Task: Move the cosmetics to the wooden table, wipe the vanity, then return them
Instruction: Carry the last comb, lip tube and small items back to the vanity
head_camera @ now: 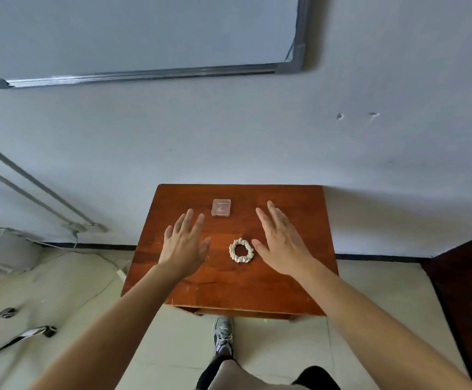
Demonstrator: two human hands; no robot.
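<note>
Between flat hands on wooden table (257, 288): scrunchie (241, 250), compact (221, 207) behind.

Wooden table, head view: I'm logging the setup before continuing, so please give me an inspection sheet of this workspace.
Surface: wooden table, reddish-brown, scuffed near the front edge.
Job's things: clear compact toward the wall; cream scrunchie nearer, lying flat.
Clutter: grey bundle on the floor, left.
Hands: left hand and right hand open, fingers spread, holding nothing.
Cables: white cable by the floor, left.
Surroundings: whiteboard on the wall; tiled floor.
</note>
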